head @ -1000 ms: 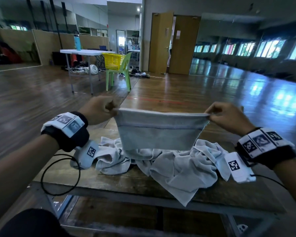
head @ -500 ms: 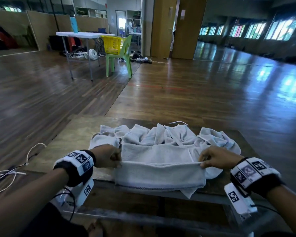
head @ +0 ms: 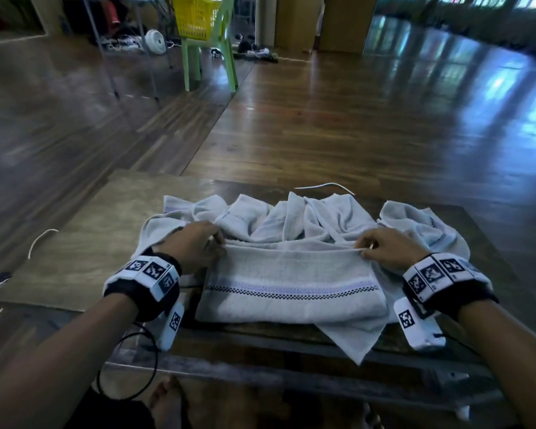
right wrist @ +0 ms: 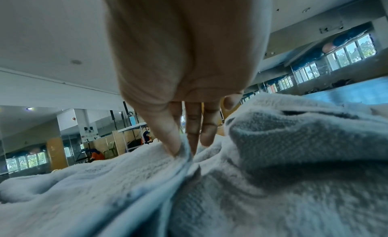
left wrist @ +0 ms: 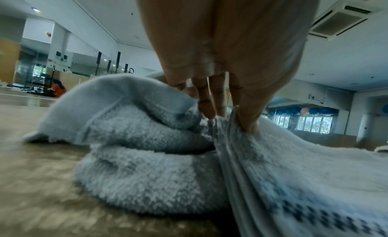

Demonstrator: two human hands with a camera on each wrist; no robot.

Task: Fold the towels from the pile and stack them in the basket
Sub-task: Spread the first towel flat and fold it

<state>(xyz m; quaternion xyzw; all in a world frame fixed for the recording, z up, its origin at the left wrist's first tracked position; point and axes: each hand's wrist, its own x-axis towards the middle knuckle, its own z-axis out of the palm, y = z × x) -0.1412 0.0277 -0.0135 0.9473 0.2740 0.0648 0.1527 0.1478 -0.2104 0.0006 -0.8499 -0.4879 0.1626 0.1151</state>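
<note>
A folded towel [head: 291, 289] lies at the table's [head: 75, 258] near edge, lower centre of the frame, with the towel pile [head: 291, 221] just behind it and a basket [head: 195, 15] on a chair [head: 211, 57] at the upper left.

left hand [head: 192, 247], right hand [head: 387, 249]; both pinching

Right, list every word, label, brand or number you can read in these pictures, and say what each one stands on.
None can be read.
Wristbands on the left hand and right hand: black-and-white square code markers only, no letters or digits.
Folded towel: a woven checked stripe, no wording.
Towel pile: faint dotted marks along the hems, too small to read.
</note>
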